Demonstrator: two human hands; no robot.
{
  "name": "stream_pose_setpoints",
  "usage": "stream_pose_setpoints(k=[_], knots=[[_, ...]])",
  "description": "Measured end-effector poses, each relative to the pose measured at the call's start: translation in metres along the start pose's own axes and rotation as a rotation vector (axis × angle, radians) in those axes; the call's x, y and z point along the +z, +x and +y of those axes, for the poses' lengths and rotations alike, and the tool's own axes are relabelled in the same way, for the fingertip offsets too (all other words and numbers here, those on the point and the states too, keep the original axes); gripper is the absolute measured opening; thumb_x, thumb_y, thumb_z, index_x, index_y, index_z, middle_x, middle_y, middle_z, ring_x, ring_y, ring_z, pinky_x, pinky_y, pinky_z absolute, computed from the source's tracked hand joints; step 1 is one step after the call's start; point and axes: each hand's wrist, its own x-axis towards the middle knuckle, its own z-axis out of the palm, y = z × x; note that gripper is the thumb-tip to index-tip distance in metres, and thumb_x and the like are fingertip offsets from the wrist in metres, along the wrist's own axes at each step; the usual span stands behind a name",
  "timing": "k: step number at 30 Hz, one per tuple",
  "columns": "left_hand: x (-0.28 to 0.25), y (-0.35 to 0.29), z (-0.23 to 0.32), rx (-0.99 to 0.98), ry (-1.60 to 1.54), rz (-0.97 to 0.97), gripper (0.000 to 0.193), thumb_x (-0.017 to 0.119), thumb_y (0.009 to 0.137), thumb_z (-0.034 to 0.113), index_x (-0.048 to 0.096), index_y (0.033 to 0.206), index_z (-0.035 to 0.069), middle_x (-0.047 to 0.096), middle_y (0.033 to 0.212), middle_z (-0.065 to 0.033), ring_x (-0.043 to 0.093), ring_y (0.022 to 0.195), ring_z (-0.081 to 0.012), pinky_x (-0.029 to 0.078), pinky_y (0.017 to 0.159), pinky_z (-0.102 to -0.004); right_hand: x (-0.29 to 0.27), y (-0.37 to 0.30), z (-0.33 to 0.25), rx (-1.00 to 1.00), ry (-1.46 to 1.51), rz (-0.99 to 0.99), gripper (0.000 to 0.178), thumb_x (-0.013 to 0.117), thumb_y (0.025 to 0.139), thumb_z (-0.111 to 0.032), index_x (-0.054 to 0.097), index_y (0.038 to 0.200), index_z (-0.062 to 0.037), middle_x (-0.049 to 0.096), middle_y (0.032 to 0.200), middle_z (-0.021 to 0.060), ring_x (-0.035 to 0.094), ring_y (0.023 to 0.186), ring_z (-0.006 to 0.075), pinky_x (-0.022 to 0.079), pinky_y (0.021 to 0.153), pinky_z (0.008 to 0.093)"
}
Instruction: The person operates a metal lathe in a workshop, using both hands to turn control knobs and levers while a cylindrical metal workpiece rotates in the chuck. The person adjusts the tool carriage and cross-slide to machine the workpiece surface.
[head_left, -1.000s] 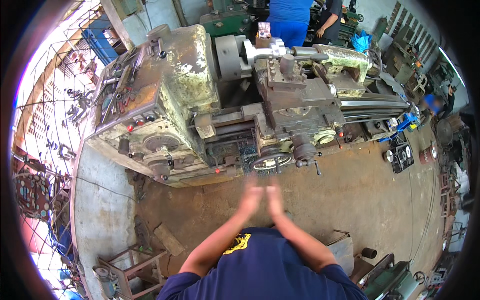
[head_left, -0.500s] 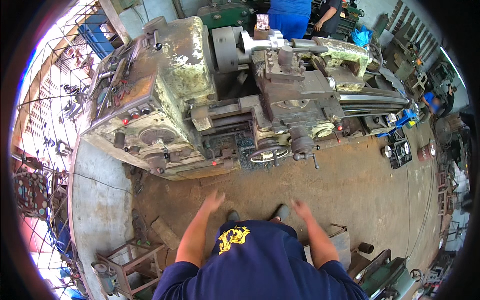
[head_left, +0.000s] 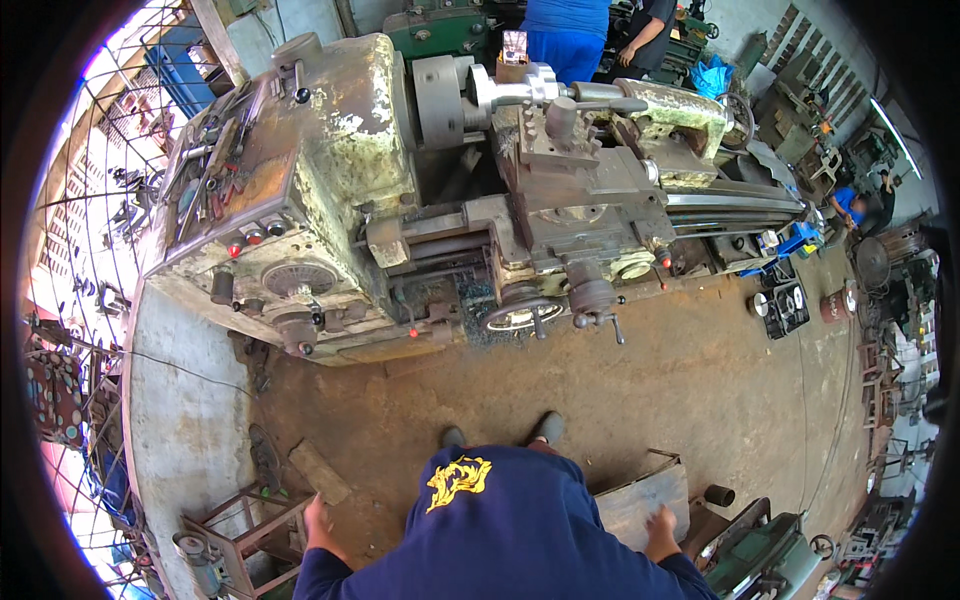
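Note:
My left hand (head_left: 317,517) hangs at my left side, nearest a rusty metal frame stand (head_left: 240,540). It holds nothing, its fingers loosely apart. Over on the right, my right hand (head_left: 661,524) appears in front of a flat grey-brown panel (head_left: 640,508); its fingers are loose and hold nothing. Whether it touches the panel I cannot tell. Ahead of me stands a large worn lathe (head_left: 350,150). A shiny metal workpiece (head_left: 515,90) sits by its chuck (head_left: 437,100), and its carriage handwheel (head_left: 522,312) faces me.
Spanners and other hand tools (head_left: 215,165) lie on the lathe's headstock. A wooden board (head_left: 318,470) rests on the floor at left. A green machine (head_left: 770,560) stands at lower right, a black tray (head_left: 785,308) farther off. People (head_left: 565,40) stand behind the lathe.
Both my hands have moved back from in front of me and outward to my sides. My view has shifted slightly, with the lathe now a little farther left.

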Motion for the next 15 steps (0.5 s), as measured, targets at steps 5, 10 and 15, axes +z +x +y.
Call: stream_pose_setpoints(k=[5,10,15], knots=[[0.273,-0.209,0.223,0.426,-0.189,-0.456,0.062,0.057,0.094,0.052,0.062,0.133,0.005,0.063,0.131,-0.0153,0.057,0.117,-0.0246,0.041,0.103,-0.0376,0.333,-0.172,-0.119,-0.401,-0.399,-0.457,0.052,0.05,0.1,-0.048,0.053,0.143,-0.0191,0.056,0.137,0.0133,0.063,0.106,0.0232,0.052,0.084,0.0392],[0.289,-0.468,0.336,1.576,-0.589,-0.881,0.064,0.053,0.101,0.034,0.033,0.154,0.006,0.032,0.16,-0.0156,0.026,0.15,-0.0265,0.023,0.12,-0.0399,0.366,-0.459,-0.222,-1.25,0.722,-1.218,0.059,0.044,0.104,-0.044,0.05,0.14,0.0016,0.051,0.144,0.02,0.043,0.139,0.0271,0.032,0.114,0.04],[0.233,-0.451,0.367,1.974,-0.266,-0.495,0.063,0.062,0.093,0.033,0.045,0.146,0.004,0.049,0.148,-0.0189,0.046,0.138,-0.0343,0.036,0.114,-0.0418,0.295,-0.45,-0.285,-1.9,0.305,-0.855,0.046,0.057,0.101,-0.027,0.055,0.135,0.0033,0.06,0.134,0.018,0.056,0.126,0.0262,0.042,0.106,0.0379]])
